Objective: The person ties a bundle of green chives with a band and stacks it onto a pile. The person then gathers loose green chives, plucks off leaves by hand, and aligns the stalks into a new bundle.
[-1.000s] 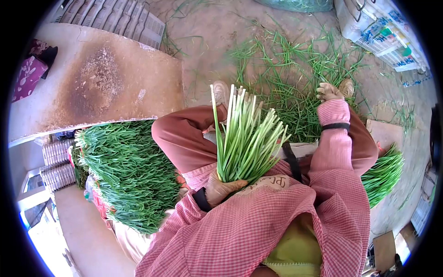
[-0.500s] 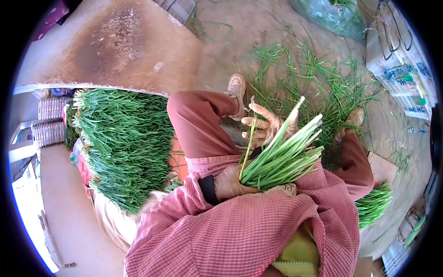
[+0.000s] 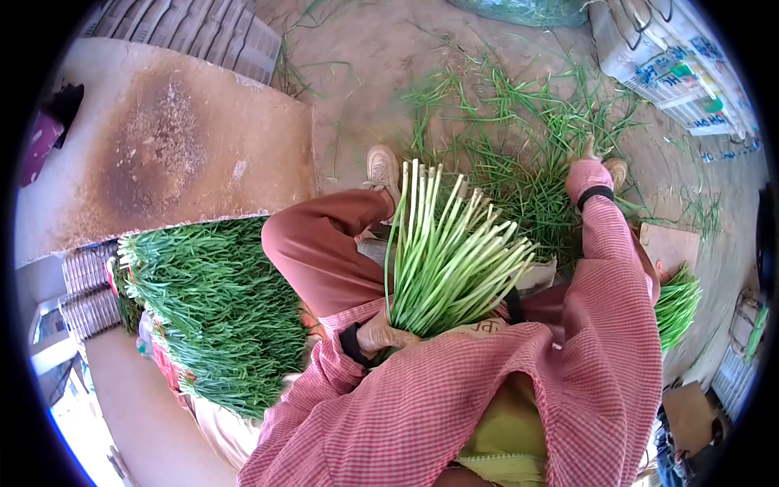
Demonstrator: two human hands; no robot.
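My left hand (image 3: pixel 383 335), in a thin pale glove, is wrapped round the lower part of a thick bunch of garlic chives (image 3: pixel 454 276). The bunch lies across my lap, its pale cut ends fanned out away from me. My right arm reaches far forward, and my right hand (image 3: pixel 589 149) is over the loose green leaves (image 3: pixel 527 154) strewn on the floor, close to my right shoe (image 3: pixel 617 174). One finger shows pointing away; the others are hidden, so its grip cannot be made out.
A big stack of garlic chives (image 3: pixel 219 308) lies at my left, beside a stained board (image 3: pixel 170 146). Another green bundle (image 3: pixel 678 308) rests at my right. White plastic crates (image 3: pixel 677 77) stand at the far right, grey crates (image 3: pixel 211 36) at the far left.
My right hand has moved from beside the bunch, where its fingers were spread, out to the floor litter. The bunch in my left hand is now fanned wider. The view has shifted.
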